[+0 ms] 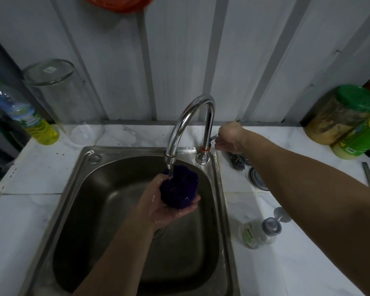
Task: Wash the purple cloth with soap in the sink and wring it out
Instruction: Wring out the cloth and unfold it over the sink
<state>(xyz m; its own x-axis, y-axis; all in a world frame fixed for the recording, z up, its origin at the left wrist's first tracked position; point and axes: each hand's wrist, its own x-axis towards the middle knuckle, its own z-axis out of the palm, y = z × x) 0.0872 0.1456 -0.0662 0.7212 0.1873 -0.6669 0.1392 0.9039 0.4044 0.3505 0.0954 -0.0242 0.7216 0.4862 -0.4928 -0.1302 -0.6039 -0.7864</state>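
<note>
My left hand holds the balled-up purple cloth over the steel sink, fingers curled under it. A thin stream of water runs from the chrome tap onto the cloth. My right hand grips the tap's small lever at the base of the spout, to the right of the sink. A soap pump bottle lies on the counter right of the sink.
A yellow-liquid bottle and an upturned glass jar stand at the back left. A steel scourer, a round tin and green-lidded jars sit on the white counter at right. A corrugated wall rises behind.
</note>
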